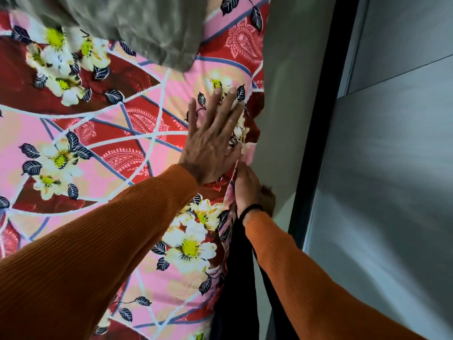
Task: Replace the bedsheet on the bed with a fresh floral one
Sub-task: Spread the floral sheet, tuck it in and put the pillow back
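The floral bedsheet [117, 143], pink and red with white-and-yellow flowers and dark leaves, covers the bed across the left and middle of the view. My left hand [213, 141] lies flat on it near the bed's right edge, fingers spread. My right hand [252, 190] is at that edge, just below the left hand, pushed down between the sheet's border and the grey bed side. Its fingers are hidden in the gap, so its grip cannot be seen. Both arms wear orange ribbed sleeves.
A grey-green pillow or blanket [137, 28] lies on the sheet at the top. A grey panel [282, 94] borders the bed on the right, then a black strip [326, 119] and the grey floor [392, 192]. Dark fabric [235, 278] hangs by the edge below my right wrist.
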The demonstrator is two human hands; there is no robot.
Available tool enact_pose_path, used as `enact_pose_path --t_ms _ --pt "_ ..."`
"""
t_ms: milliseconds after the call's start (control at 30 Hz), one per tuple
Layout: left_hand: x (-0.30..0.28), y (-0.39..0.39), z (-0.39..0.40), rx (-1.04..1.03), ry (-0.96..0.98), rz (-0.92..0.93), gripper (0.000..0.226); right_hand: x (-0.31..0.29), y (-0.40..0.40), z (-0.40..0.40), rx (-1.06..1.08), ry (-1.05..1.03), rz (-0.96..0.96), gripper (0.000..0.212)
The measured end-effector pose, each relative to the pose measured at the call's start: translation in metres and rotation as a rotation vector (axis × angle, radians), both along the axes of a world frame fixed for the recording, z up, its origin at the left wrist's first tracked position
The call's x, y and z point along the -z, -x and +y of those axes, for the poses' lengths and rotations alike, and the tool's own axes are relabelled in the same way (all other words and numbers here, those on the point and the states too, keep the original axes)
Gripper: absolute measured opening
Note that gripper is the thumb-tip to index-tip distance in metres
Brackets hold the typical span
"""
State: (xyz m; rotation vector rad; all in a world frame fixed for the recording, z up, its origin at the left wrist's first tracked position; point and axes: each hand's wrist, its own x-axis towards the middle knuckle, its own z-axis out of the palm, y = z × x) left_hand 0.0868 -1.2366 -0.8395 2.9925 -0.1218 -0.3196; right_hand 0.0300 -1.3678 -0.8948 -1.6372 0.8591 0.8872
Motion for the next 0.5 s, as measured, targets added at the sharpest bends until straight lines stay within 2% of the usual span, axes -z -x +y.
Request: enact_pose_path --t_ms 67,133,233,300,333,433,500 --pt "-0.002 -0.006 0.001 0.029 -0.002 -0.001 0.079 0.000 -0.008 -0.006 0.009 -0.189 0.075 0.086" --pt "-0.005 -0.011 0.003 0.039 -0.001 0.004 0.074 -0.003 -0.015 -0.008 -0.001 -0.402 0.087 0.085" --pt "-0.011 -0.017 0.012 0.044 0.012 -0.005 0.066 -0.003 -0.020 -0.004 -0.122 -0.457 0.071 0.099" --pt "-0.017 -0.021 0.024 0.029 0.026 -0.033 0.064 0.001 -0.022 -0.002 -0.140 -0.478 0.130 0.108" --pt "-0.019 -0.024 0.030 0.018 0.032 -0.048 0.063 0.003 -0.024 -0.002 -0.123 -0.496 0.170 0.107" --pt "-0.017 -0.034 0.042 -0.012 0.055 -0.072 0.062 0.011 -0.037 -0.002 -0.171 -0.532 0.258 0.082" --pt "-0.009 -0.037 0.044 -0.014 0.055 -0.074 0.062 0.035 -0.039 -0.005 -0.192 -0.539 0.279 0.086"
